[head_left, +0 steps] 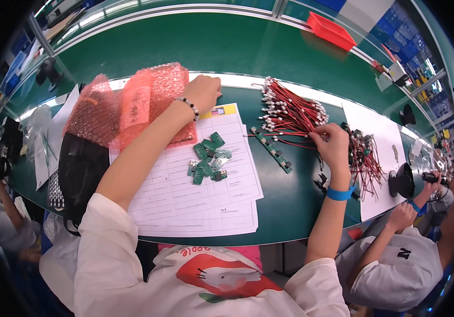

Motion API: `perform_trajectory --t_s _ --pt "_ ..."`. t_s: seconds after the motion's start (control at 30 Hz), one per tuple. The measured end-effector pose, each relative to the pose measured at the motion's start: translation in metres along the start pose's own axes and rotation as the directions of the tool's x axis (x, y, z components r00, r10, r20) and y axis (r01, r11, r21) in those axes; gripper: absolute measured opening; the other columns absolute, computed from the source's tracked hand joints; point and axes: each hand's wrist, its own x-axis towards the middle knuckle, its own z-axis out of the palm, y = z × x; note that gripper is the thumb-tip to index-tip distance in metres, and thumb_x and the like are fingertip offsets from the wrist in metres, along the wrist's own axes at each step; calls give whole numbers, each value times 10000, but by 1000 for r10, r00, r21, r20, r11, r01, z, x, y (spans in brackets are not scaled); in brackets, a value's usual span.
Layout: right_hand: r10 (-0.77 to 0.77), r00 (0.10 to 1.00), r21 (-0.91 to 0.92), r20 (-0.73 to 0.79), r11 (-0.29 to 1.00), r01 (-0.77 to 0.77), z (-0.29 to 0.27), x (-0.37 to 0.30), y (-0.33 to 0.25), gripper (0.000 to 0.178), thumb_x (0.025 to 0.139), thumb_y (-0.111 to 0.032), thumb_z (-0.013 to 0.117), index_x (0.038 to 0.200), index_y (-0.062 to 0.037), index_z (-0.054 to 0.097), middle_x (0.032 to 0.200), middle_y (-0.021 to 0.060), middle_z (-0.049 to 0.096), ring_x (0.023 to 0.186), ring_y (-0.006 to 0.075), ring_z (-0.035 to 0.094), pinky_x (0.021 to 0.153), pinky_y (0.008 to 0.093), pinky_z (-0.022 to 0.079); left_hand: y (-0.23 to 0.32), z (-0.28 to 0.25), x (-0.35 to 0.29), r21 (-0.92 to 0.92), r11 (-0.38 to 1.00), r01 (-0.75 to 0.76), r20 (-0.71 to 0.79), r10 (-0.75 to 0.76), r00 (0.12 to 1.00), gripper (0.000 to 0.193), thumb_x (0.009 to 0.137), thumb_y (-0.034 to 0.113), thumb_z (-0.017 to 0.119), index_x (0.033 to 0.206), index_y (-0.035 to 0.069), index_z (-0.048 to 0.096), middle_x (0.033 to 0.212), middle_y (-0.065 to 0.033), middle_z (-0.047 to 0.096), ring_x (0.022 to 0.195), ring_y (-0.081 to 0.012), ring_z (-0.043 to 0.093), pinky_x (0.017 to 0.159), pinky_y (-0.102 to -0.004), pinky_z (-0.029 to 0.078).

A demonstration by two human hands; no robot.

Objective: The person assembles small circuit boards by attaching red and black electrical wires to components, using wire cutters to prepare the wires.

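Observation:
My left hand (205, 93) reaches to the table's far side, beside pink bubble-wrap packages (153, 100). Its fingers are curled and partly hidden; I cannot make out what they hold. On the right, thumb and index finger of my right hand (333, 143) pinch a red wire at the near end of a bundle of red wires with white connectors (293, 111). Just left of that hand lies a long green circuit board strip (273, 151), with a wire reaching across it. Several small green circuit boards (206, 161) are heaped on printed paper sheets (185, 206) between my arms.
Boards with red and black wires (364, 158) lie on white paper (380, 198) to the right. A black round stand (402, 180) is near a co-worker's hand (401, 215). A black bag (83, 171) lies left. A red tray (331, 31) sits beyond the green table (290, 206).

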Motion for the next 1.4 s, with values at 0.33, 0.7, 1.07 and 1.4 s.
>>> perform_trajectory --t_s 0.33,0.7,1.07,1.4 --pt "113 993 -54 23 992 -112 0 -3 8 100 634 -10 652 725 -10 611 701 112 614 615 261 598 575 328 473 32 -10 -13 36 995 -90 -177 95 980 192 720 153 642 873 47 598 887 -120 583 917 -280 511 772 -355 445" --pt "-18 997 75 -81 997 24 -13 -2 21 71 689 20 606 756 0 594 699 95 584 546 165 554 519 267 439 114 -1 16 -183 913 -364 -234 319 918 235 720 132 621 938 49 585 917 -101 582 921 -265 512 798 -351 434" --pt "-66 998 269 -3 961 64 -13 -3 -2 101 695 37 613 787 3 587 725 104 586 567 190 570 514 277 440 134 0 16 -270 887 -375 -101 361 927 124 759 184 585 764 63 612 688 -117 600 680 -293 584 618 -384 464" --pt "-379 925 210 13 906 368 7 -17 -64 81 705 13 607 785 3 616 644 128 551 566 283 546 492 330 415 112 -35 -33 -540 786 -299 -37 333 942 128 752 148 602 748 20 606 681 -118 622 591 -235 603 566 -311 468"
